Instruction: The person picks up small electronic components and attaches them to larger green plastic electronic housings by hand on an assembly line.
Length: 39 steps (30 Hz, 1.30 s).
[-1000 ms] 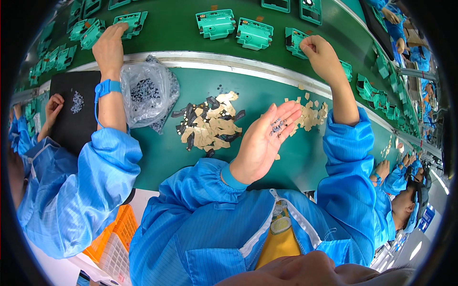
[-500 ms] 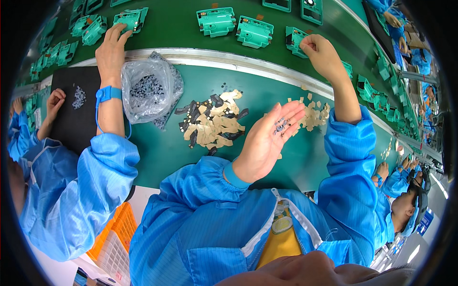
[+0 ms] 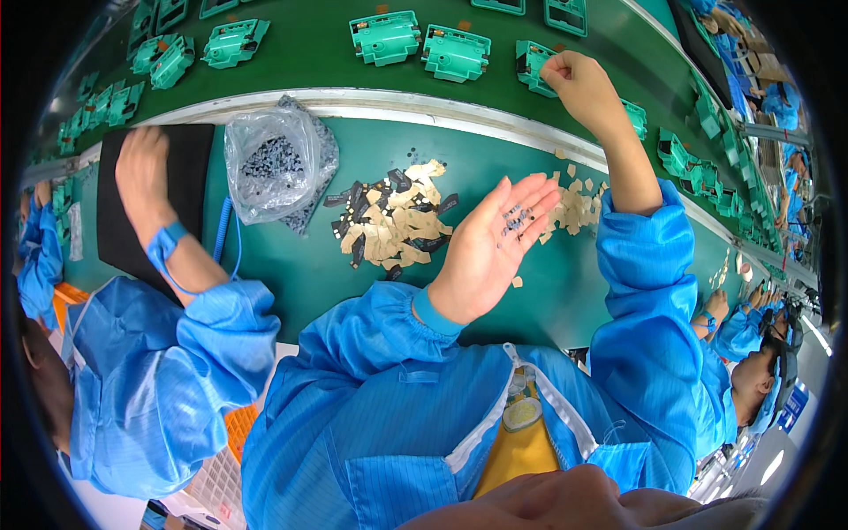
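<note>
Palm up, my left hand lies open over the green table, fingers stretched out. A small cluster of tiny grey and dark parts rests on its palm and fingers. My right hand reaches over the belt, thumb and fingers pinched together at a teal plastic housing. Whatever is in the pinch is too small or hidden to make out. Left of my left hand, a heap of beige paper pieces and black strips covers part of the table. Loose beige pieces lie beyond my left fingertips.
More teal housings stand on the dark green belt behind a metal rail. A clear bag of small dark parts sits left. A co-worker's blurred hand is above a black mat. Other people work at right.
The housings near my right hand have shifted slightly left, and that hand has moved left with them. The co-worker's hand at left has left a housing and come back over the black mat.
</note>
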Tool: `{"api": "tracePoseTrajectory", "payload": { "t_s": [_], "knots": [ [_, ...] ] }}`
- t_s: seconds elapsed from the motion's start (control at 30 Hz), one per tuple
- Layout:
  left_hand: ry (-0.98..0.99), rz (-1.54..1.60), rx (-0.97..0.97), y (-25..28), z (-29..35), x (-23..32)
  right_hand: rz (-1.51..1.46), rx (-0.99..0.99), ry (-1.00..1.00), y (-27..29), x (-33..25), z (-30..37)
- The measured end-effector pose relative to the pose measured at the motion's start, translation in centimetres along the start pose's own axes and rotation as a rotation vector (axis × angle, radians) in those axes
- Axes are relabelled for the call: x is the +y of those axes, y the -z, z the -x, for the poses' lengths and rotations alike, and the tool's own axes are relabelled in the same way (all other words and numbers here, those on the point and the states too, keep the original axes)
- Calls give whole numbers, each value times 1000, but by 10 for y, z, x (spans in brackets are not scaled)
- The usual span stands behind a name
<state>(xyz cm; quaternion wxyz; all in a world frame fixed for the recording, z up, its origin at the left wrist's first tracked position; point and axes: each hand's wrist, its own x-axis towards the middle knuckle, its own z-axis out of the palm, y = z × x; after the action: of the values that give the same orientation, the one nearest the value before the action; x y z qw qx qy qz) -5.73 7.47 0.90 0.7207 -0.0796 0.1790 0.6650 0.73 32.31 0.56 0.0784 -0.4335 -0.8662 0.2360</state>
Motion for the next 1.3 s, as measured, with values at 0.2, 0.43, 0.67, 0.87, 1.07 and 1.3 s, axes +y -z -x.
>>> {"api": "tracePoseTrajectory", "payload": {
  "t_s": [0.2,0.43,0.67,0.87,1.07,1.3],
  "knots": [
    [-27,35,-17,5,1,-1,-379,36,117,25,-31,88],
    [-14,22,-108,3,0,-8,-308,15,111,11,-44,181],
    [-38,-48,-96,1,1,-10,-284,96,183,2,-47,189],
    [-46,-50,-94,1,2,-9,-196,120,253,0,-52,189],
    [-61,-87,-69,0,1,-9,-70,187,352,-11,-54,185],
    [-35,-34,20,5,-1,-11,-174,70,299,-10,-45,178]
  ]
}}
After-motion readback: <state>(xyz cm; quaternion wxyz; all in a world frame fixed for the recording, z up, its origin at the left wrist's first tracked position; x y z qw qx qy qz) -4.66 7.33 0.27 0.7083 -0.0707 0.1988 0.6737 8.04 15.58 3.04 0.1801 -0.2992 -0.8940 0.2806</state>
